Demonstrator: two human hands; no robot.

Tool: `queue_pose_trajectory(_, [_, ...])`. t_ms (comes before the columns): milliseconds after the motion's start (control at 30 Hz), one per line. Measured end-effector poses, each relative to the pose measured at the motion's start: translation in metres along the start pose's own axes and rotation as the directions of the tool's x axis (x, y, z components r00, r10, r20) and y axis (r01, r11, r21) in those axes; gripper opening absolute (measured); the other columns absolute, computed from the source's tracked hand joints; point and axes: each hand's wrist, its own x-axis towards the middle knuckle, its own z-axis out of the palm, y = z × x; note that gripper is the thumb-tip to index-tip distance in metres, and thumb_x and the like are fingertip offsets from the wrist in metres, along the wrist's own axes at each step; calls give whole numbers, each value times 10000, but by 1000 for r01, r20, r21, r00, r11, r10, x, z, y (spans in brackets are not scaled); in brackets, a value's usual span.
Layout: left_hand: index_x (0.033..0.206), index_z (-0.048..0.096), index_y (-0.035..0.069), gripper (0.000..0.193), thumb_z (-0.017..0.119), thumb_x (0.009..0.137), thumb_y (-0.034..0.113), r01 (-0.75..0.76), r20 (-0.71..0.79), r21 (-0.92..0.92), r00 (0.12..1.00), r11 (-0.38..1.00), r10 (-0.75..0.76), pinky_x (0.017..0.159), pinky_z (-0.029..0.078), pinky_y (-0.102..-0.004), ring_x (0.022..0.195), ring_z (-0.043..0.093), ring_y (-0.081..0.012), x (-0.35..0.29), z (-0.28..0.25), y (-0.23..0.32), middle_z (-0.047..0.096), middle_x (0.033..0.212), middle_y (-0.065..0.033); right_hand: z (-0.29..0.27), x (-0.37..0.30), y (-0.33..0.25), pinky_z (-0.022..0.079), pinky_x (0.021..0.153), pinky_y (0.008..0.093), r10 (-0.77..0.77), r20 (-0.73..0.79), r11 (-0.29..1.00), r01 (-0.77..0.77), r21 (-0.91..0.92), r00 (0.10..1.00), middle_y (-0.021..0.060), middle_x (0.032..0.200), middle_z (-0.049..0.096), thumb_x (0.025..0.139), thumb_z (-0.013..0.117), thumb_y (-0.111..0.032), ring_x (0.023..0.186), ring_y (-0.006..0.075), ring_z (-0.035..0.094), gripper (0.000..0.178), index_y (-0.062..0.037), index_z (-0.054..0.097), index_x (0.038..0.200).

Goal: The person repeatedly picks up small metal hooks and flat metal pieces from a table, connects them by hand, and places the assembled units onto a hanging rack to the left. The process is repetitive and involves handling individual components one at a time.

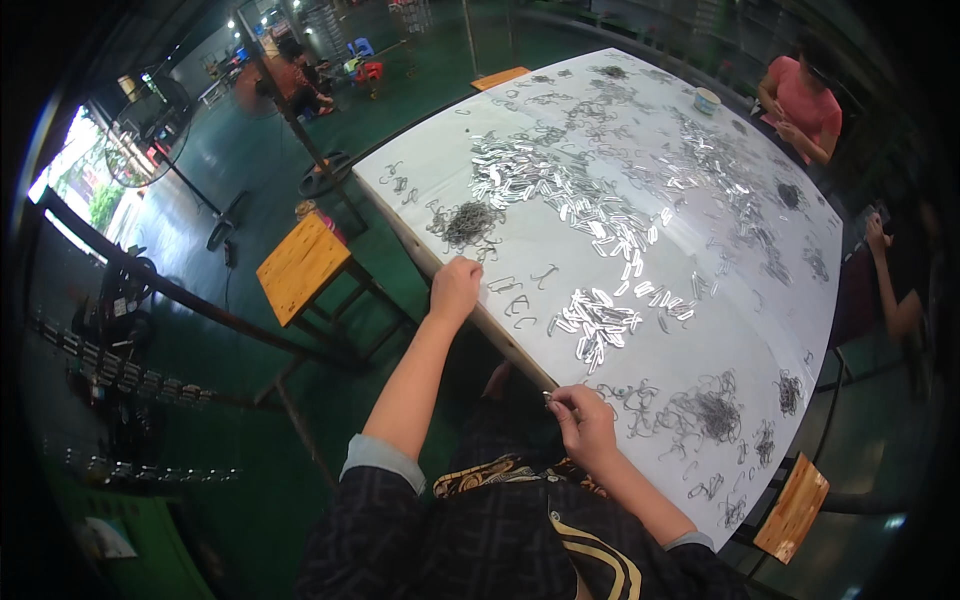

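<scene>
Your right hand pinches a small piece, shiny strips past its fingers, your left hand near wire hooks but can't tell its grip.

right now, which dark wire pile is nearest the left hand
The dark wire pile just beyond the left hand; the other piles lie farther off.

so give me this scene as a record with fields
left grip: at the table, near edge, contents hidden
right grip: pinching a small piece, kind unclear
table: white top
shiny pieces: flat, elongated, scattered and heaped
dark hooks: thin, curved, in tangled piles
stool: wooden top, left of table
tub: small, toward the far end
person: pink top, across the table at right
</scene>
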Motion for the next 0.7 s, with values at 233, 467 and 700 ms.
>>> queue_pose_trajectory(233, [848, 682, 24, 164, 579, 865, 151, 62, 77, 326, 993, 943, -92, 760, 517, -445, 863, 639, -349, 43, 29, -2, 638, 917, -170, -7, -8, 4, 485, 637, 359, 36, -13, 999, -36, -2, 999, 133, 811, 633, 825, 661, -32, 717, 304, 615, 85, -32, 633, 905])
queue_pose_trajectory(467, [734, 696, 29, 180, 559, 834, 90, -194, 245, 593, 968, 781, 54, 663, 552, -430, 777, 686, -337, 62, 33, -9, 684, 801, -166, -8, -10, 7, 500, 699, 369, -53, -36, 999, 54, 7, 998, 115, 853, 640, 843, 659, -90, 782, 300, 627, 96, -45, 632, 924])
queue_pose_trajectory(700, [776, 701, 36, 115, 619, 798, 113, -201, 332, 693, 942, 692, -59, 710, 559, -424, 850, 690, -324, 70, 31, 22, 686, 879, -164, -12, -19, 10, 483, 704, 402, -36, -22, 997, 37, 67, 999, 121, 852, 623, 870, 629, -141, 810, 322, 611, 114, -50, 598, 932])
